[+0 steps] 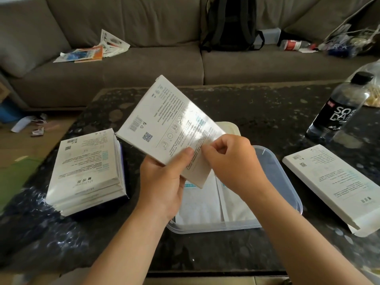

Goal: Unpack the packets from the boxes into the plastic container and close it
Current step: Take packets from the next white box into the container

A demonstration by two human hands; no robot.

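two white packets [201,202] are seen lying flat in the open plastic container [286,175], so unpacking is judged partly done. one box [164,128] is held just above it, gripped from below by the left hand [164,182], its near end pinched by the right hand [230,161]. a stack of boxes [86,171] at left is judged unemptied; the container is not yet closed.

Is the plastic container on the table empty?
No: at least two white packets lie side by side inside the plastic container, partly beneath the box held over it.
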